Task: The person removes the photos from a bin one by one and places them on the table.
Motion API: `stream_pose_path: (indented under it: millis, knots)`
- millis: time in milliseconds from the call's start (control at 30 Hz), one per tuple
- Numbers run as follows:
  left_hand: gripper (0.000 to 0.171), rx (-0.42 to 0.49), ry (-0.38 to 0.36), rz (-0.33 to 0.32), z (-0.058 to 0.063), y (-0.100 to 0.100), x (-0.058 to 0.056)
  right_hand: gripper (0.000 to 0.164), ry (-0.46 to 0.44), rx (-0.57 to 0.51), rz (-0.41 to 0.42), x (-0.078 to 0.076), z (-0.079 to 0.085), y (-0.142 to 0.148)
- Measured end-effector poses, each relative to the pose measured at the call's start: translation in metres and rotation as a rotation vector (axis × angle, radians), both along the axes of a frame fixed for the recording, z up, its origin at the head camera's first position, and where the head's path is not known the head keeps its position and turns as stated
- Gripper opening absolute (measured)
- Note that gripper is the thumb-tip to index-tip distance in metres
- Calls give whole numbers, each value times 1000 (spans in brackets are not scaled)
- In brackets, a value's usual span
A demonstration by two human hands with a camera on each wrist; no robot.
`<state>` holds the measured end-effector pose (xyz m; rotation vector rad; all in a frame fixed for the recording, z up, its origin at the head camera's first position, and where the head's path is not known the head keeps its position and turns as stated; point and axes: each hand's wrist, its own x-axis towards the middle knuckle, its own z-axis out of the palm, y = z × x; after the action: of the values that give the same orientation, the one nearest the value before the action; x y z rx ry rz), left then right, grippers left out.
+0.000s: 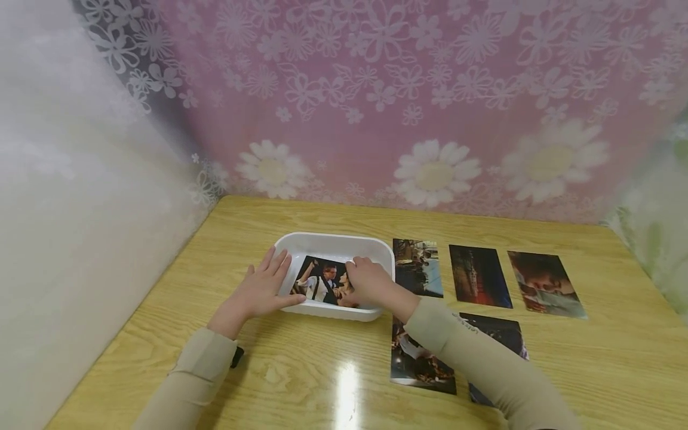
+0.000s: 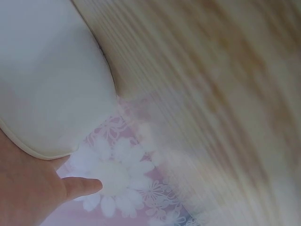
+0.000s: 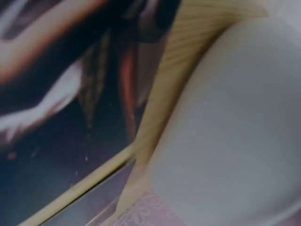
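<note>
A white plastic tray [image 1: 333, 311] stands on the wooden table with a photo card [image 1: 325, 282] inside it, showing a person in a white shirt with dark suspenders. My left hand [image 1: 260, 292] rests on the tray's left rim, its fingers straight and spread and its thumb along the front edge. In the left wrist view, the left hand [image 2: 33, 183] is at the rim of the tray [image 2: 51, 84]. My right hand [image 1: 372, 285] reaches over the tray's right side and holds the photo card by its right end, with bent fingers. The right wrist view does not show this hand.
Right of the tray, photo cards lie in rows on the table [image 1: 290, 358]: a street scene [image 1: 416, 269], a dark red one [image 1: 480, 276], a face [image 1: 547, 283], and two nearer ones partly under my right arm. A flowered pink curtain [image 1: 344, 131] hangs behind.
</note>
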<state>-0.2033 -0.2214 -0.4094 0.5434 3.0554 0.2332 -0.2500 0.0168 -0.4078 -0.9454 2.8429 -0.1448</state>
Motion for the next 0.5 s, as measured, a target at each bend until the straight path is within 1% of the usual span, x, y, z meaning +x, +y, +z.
stream_pose_path:
  millis: [100,233,400,500]
  knots:
    - [96,-4,3,-2,1,0,-1,74,-12,44,-14,0,-5,-2]
    - [96,-9,7,-7,0,0,-1,77,-47,72,-34,1,-11,-2]
    - [95,-15,10,-5,-1,0,-2,78,-26,85,-52,0,-10,-3]
    - [96,-19,5,-5,-2,0,-2,81,-45,87,-81,-4,-8,-4]
